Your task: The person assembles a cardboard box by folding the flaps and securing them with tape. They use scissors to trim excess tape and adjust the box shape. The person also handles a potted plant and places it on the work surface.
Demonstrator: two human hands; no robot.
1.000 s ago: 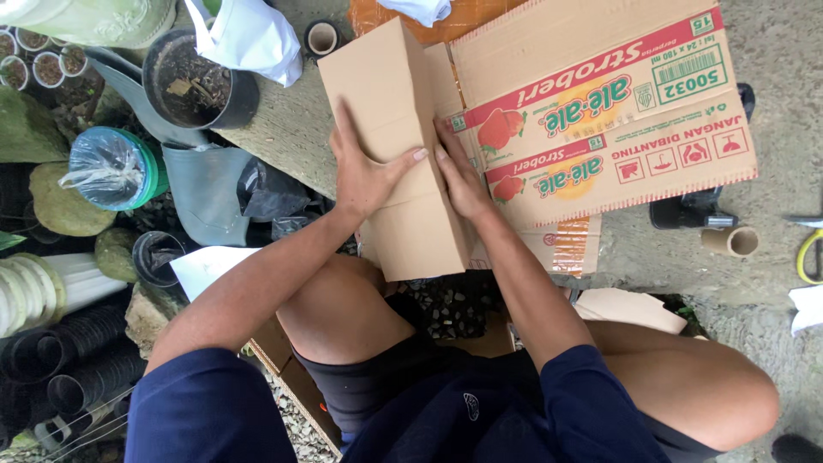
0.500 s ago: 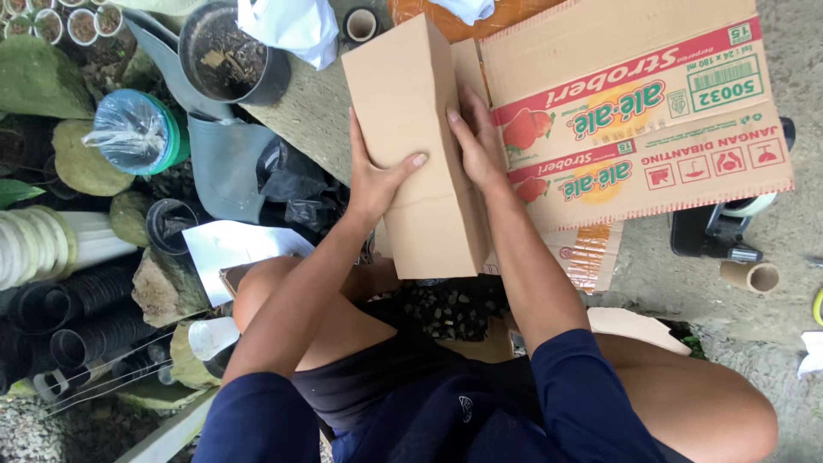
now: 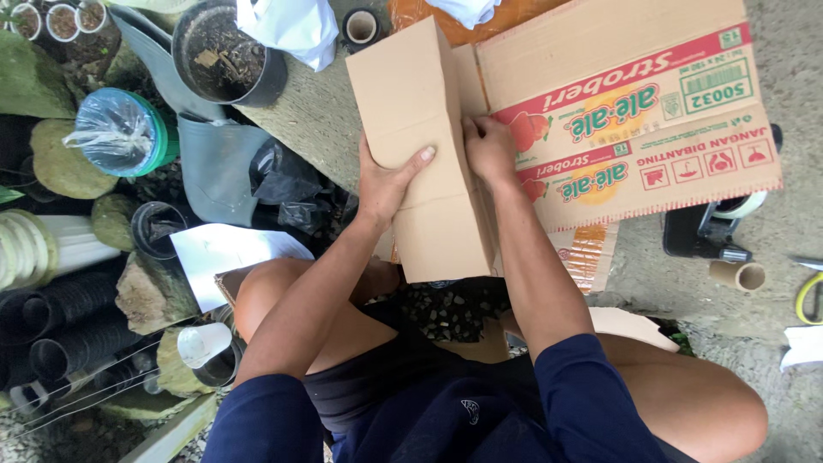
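Observation:
A large flattened cardboard box with red and green printing lies on the concrete in front of me. Its plain brown flap is folded toward me. My left hand lies flat on that flap, fingers spread and pressing on it. My right hand has its fingers curled over the crease where the flap meets the printed panel. I am squatting, with my knees under the box's near edge.
Black plant pot with soil, a green bucket covered in plastic, stacked black pots and stones at left. A tape roll sits at the top. A cardboard tube, a black tool and scissors lie at right.
The view has shifted slightly. My right hand has curled from lying flat to gripping the crease. My left hand stays pressed on the flap, which looks folded further over.

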